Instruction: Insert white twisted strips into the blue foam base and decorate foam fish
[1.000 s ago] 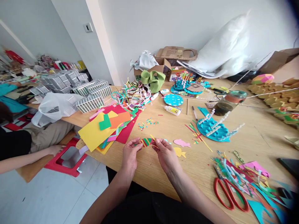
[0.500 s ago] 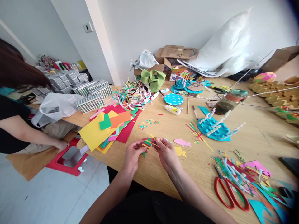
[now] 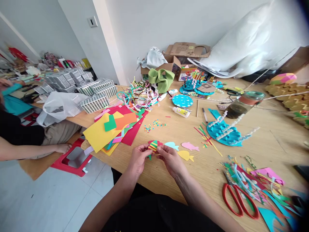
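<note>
A small green paper fish [image 3: 152,146] with yellow stripes is held up just above the front of the table. My left hand [image 3: 138,158] pinches its left side between thumb and fingers. My right hand [image 3: 171,158] is closed at its right side, the thumb pressing on the striped paper. Red paper shows behind the fish; whether it is a separate piece I cannot tell. Right of my hands lie a light blue paper fish [image 3: 172,145], a pink paper fish [image 3: 190,146] and a yellow paper fish [image 3: 185,155]. Thin paper strips [image 3: 209,141] lie beyond them.
Red-handled scissors [image 3: 240,199] lie among paper scraps at the right. Coloured paper sheets [image 3: 98,135] are stacked at the left. A glue bottle [image 3: 181,111], a blue egg-carton piece [image 3: 223,132] and a glass jar [image 3: 245,104] stand farther back. Another person [image 3: 21,138] sits at the left.
The yellow strip that my right hand held beside the fish now appears laid on it, with my right thumb pressing there. The light blue fish shows more fully. The other person has leaned back.
</note>
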A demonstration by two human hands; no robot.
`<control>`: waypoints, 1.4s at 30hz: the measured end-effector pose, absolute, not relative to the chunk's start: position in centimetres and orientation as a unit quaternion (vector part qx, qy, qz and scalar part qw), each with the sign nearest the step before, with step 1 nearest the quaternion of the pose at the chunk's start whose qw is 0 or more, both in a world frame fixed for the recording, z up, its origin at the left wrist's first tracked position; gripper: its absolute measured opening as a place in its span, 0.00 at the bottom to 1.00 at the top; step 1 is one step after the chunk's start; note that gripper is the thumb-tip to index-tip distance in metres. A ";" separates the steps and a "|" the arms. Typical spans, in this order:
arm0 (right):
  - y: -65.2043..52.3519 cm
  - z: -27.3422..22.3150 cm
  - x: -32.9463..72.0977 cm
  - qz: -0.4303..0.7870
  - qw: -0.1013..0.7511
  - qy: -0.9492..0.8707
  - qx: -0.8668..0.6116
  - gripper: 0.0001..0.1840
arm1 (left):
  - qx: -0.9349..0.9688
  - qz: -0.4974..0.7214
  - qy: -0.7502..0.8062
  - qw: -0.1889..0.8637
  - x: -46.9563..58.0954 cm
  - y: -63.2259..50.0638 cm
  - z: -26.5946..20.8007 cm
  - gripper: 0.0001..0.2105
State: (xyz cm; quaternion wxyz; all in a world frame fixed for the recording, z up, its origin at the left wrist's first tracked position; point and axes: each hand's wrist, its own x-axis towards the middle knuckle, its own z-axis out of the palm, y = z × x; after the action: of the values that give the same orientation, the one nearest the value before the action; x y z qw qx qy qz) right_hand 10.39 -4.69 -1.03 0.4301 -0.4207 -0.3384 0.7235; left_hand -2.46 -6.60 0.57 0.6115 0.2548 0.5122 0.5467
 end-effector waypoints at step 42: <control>-4.7 -0.9 10.5 0.743 0.415 -0.346 -0.396 0.19 | 0.299 0.533 0.526 0.592 -2.0 -6.8 -0.3 0.09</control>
State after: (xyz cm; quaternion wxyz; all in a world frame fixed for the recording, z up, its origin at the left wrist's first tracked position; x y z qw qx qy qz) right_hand 10.53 -4.69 -0.93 0.4146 -0.3964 -0.3455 0.7427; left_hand -2.03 -6.80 -0.31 0.5918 0.2985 0.5257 0.5333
